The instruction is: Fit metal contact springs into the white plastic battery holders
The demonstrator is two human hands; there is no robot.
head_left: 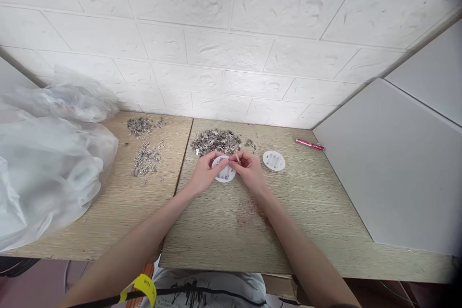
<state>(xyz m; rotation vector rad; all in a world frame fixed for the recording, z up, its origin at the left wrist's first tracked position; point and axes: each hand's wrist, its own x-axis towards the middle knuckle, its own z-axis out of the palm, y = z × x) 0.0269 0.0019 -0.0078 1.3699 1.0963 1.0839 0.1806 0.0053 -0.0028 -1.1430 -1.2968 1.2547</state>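
My left hand (205, 173) is closed on a white round plastic battery-holder plate (225, 176), thumb over its face and fingers at its far left edge. My right hand (251, 171) is closed in a pinch at the plate's upper right. A small pale stick-like piece (237, 159) shows between its fingers; its exact kind is too small to tell. Just beyond both hands lies a heap of small metal contact pieces (215, 141). To the right of my right hand, a second white round plate (274, 160) with slots lies flat on the table.
Two piles of small metal parts, one darker (139, 126) and one brighter (147, 159), lie on the left tabletop. Large translucent plastic bags (54, 168) fill the far left. A red pen (309, 144) rests near the right grey panel (382, 168). A white brick-patterned wall stands behind.
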